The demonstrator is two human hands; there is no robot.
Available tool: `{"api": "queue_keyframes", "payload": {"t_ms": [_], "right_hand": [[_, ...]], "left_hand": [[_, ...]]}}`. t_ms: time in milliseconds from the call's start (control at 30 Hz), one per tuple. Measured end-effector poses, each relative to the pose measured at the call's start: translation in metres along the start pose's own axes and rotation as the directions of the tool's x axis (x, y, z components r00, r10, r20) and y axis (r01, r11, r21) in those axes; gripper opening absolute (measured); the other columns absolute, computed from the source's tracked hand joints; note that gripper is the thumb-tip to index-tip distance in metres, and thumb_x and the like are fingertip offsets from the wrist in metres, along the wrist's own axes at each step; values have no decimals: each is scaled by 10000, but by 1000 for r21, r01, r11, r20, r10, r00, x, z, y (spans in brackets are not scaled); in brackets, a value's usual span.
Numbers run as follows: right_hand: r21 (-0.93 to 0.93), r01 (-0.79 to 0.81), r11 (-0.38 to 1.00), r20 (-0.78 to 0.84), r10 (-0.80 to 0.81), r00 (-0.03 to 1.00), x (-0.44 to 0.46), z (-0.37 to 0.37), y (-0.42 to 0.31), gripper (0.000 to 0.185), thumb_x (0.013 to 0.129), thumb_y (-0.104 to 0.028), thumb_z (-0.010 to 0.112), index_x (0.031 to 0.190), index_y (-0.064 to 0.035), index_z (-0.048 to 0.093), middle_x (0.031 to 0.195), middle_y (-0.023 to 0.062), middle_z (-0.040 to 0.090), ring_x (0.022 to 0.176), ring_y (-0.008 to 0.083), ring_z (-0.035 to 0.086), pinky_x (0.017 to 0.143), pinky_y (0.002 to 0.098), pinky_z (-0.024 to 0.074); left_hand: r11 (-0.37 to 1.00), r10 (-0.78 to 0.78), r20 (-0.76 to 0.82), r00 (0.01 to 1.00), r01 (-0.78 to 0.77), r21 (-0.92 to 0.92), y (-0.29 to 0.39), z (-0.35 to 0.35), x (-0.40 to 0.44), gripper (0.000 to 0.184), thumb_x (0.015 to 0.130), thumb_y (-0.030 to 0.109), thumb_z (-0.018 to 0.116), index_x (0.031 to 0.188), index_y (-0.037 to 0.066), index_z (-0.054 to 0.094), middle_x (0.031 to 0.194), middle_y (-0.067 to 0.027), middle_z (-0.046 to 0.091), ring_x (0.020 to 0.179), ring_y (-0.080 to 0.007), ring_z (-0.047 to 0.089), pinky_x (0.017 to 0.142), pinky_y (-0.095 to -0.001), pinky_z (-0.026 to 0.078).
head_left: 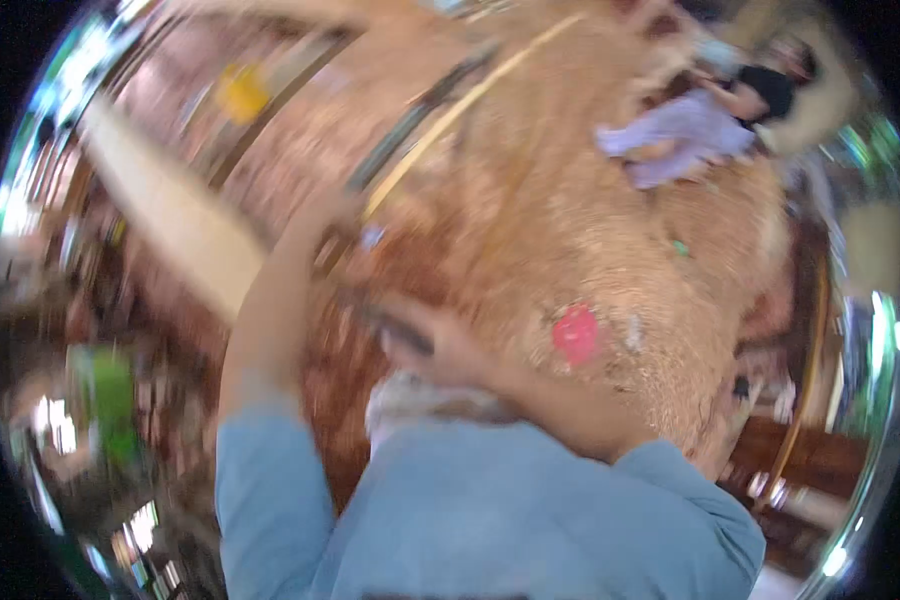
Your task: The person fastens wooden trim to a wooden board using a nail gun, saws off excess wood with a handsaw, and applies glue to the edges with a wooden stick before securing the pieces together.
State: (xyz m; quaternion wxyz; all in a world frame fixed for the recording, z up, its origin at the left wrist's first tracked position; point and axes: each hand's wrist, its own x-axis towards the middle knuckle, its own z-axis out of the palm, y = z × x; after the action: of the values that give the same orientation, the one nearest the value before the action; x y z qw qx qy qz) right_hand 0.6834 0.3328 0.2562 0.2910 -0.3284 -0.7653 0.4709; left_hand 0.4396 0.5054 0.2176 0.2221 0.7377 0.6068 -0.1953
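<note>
My right hand (440,345) is closed around a dark elongated tool (400,328) in front of my waist; motion blur hides what kind of tool it is. My left hand (335,212) is up and to the left of it, smeared by motion, so its grip cannot be made out. Close to the left fingers are the near ends of a long dark bar (410,130) and a thin yellowish strip (470,95). A pale wooden plank (175,205) reaches up and left from behind my left forearm.
Reddish-brown ground with shavings or debris spreads ahead. A pink-red object (575,333) lies on it to the right. A person (760,95) in a black top sits at the upper right. A yellow object (242,92) and a green one (105,400) are at left.
</note>
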Motion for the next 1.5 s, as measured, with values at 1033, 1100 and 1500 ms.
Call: {"api": "queue_keyframes", "payload": {"t_ms": [1033, 1100, 1500], "right_hand": [[171, -248, 954, 122, 230, 966, -61, -30, -18, 568, 879, -234, 646, 1406, -123, 464, 904, 159, 685, 818, 330, 686, 750, 415, 533], [61, -284, 957, 192, 268, 944, -80, -57, -37, 591, 881, -257, 649, 1426, -138, 453, 937, 152, 693, 835, 290, 694, 785, 392, 535], [38, -179, 983, 160, 170, 972, -82, -44, 19, 632, 870, -374, 666, 1434, -178, 461, 944, 200, 690, 850, 387, 667, 760, 464, 518]], "left_hand": [[942, 42, -76, 996, -64, -328, -11, 65, 44, 432, 860, 173, 582, 1259, 7, 569, 1058, -234, 648, 1005, -348, 621, 859, -421, 493], [951, -12, 32, 999, 22, -307, -12, 73, 50, 488, 893, 216, 582, 1329, 6, 513, 1213, -280, 618, 1171, -396, 587, 985, -436, 477], [918, -244, -238, 940, 145, -369, 41, 64, 19, 565, 842, 419, 656, 1131, -66, 633, 1093, -307, 647, 1062, -431, 625, 910, -487, 498]]}}
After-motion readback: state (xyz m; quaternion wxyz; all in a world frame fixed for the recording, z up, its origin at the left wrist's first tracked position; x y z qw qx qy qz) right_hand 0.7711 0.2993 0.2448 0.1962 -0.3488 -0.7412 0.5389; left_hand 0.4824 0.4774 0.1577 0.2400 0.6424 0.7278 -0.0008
